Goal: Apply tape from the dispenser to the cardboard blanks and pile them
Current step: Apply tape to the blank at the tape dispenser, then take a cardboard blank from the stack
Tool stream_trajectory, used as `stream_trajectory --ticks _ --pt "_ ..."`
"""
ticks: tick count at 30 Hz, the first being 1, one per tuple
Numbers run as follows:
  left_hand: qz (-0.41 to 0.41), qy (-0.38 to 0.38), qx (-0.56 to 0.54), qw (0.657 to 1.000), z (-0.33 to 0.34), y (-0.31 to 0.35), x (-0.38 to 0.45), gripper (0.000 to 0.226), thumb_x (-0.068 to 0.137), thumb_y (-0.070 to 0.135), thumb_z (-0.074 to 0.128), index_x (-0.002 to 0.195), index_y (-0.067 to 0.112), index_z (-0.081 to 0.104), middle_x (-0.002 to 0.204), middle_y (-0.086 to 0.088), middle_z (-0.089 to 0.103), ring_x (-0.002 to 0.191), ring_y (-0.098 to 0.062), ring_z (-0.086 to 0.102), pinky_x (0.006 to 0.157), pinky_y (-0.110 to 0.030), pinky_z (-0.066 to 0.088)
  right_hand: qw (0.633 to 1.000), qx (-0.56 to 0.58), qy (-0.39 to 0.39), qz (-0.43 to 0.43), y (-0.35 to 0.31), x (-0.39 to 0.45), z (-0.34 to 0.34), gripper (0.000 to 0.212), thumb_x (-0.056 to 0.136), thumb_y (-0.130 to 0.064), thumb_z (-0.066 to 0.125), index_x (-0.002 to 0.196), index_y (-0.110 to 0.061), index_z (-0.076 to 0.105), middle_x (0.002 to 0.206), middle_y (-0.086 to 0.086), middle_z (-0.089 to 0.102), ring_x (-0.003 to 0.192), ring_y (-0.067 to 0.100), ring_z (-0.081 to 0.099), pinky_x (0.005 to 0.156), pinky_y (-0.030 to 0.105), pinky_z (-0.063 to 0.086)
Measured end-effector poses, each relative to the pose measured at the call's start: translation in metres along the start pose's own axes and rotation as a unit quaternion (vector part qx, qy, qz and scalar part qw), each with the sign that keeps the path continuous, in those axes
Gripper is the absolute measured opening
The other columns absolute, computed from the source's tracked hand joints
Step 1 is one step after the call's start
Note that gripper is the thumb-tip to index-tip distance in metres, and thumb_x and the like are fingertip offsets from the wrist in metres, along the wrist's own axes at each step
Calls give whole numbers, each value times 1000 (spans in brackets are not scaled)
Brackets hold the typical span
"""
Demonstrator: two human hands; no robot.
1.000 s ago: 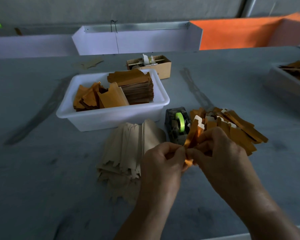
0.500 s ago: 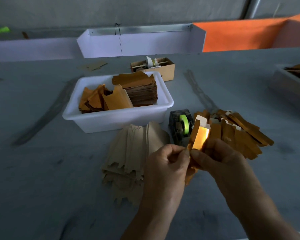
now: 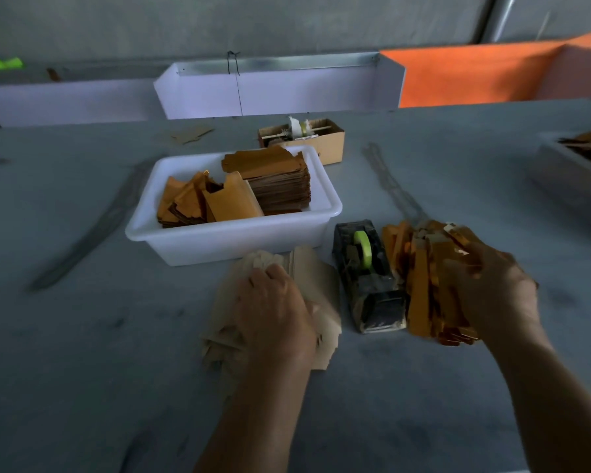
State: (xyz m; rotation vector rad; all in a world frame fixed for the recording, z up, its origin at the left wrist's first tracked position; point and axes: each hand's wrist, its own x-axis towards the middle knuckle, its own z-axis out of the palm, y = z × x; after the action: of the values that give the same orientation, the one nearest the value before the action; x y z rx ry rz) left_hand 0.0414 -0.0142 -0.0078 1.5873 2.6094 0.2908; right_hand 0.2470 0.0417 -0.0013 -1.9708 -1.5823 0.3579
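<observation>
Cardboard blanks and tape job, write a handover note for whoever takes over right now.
Left hand rests on the pale blank pile, left of the dispenser; whether it grips a blank is unclear.
Right hand is over the orange pile, right of the dispenser; blurred, grip unclear.
White tub behind holds more orange blanks.
Done: a heap of orange blanks lies at the right.
Left: the pale pile looks untaped; tape each blank and add it to the orange pile.
</observation>
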Motion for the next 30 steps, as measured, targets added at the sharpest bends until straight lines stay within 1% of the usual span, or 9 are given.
stream_trajectory --ticks 3,8,12,15,18,21,24,26,30 --pt "-30 1 -80 996 -2 -4 9 45 87 40 64 119 11 51 116 -7 59 106 -22 56 81 -30 43 999 11 35 -9 3 -10 1 41 88 -24 57 128 -13 54 123 18 49 111 37 48 90 41 41" --pt "-32 18 -174 984 -6 -20 14 18 90 32 62 84 19 53 78 4 56 71 -13 52 62 -27 37 996 37 51 -56 7 -31 -1 32 89 -22 58 119 -11 61 121 12 54 96 23 51 70 24 39" --pt "-32 30 -274 961 -13 -32 14 16 90 29 63 81 16 57 73 4 57 68 -10 53 57 -25 38 989 106 64 -81 3 -47 -8 20 89 -17 60 108 -15 66 108 3 57 92 22 55 70 27 42" --pt "-59 10 -405 912 -19 -40 5 13 87 29 67 80 19 61 75 5 62 68 -7 55 55 -23 38 981 160 54 -91 -9 -62 -10 16 87 -18 60 98 -26 67 95 -5 60 85 17 60 65 24 43" --pt "-91 -72 -563 818 -26 -43 -8 12 82 24 72 76 16 65 65 4 64 60 -12 53 57 -27 39 969 235 -2 -76 -23 -78 -4 15 84 -23 62 95 -32 65 87 -9 66 81 9 62 64 19 45" --pt "-94 -145 -641 747 -30 -40 -18 12 70 19 75 68 13 65 59 1 59 54 -12 46 57 -28 39 933 337 -120 -28 -38 -91 3 20 82 -31 63 102 -27 64 88 -6 69 85 11 67 74 28 56" --pt "-85 -194 -680 702 -32 -35 -25 27 55 25 74 74 8 65 66 -6 57 55 -13 46 52 -23 41 858 462 -225 31 -50 -96 6 26 75 -37 58 96 -23 66 87 -9 70 86 10 67 66 20 55" --pt "-71 -209 -678 701 -32 -34 -28 33 51 25 77 76 7 65 70 -11 58 61 -19 49 55 -25 44 827 502 -241 78 -51 -96 9 21 79 -28 60 96 -17 67 87 -3 70 86 19 65 63 25 54" --pt "-21 -242 -651 719 -32 -25 -31 50 50 27 90 94 10 72 93 -13 73 86 -28 67 85 -42 50 804 528 -248 111 -49 -96 11 22 77 -19 62 96 -8 68 87 5 70 80 25 60 54 30 51"
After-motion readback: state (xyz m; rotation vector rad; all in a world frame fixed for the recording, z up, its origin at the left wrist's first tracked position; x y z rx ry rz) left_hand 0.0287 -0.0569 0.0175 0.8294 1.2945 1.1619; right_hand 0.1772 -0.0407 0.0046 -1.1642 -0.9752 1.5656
